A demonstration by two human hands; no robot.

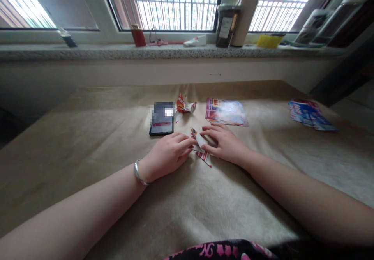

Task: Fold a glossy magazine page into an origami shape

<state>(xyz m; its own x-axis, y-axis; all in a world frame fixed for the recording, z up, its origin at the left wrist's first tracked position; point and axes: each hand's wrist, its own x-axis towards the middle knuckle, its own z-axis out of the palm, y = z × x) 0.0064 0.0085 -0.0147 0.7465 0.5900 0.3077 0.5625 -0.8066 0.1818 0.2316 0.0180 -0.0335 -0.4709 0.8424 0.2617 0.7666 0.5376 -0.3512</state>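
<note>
A small folded piece of red-and-white printed paper (200, 147) lies on the beige cloth-covered table (87, 147). My left hand (168, 154), with a silver bangle at the wrist, pinches the paper's left side with curled fingers. My right hand (223, 143) presses on its right side, fingers bent over the fold. Both hands touch the paper at once. A finished folded paper figure (184, 106) of the same print sits just behind, beside a black phone (162, 117) lying flat.
A stack of colourful leaflets (225, 112) lies behind my right hand, and another blue stack (309, 114) at the far right. On the stone window sill (87, 51) stand a red cup (138, 37), a dark jar (226, 26) and a yellow box (269, 41).
</note>
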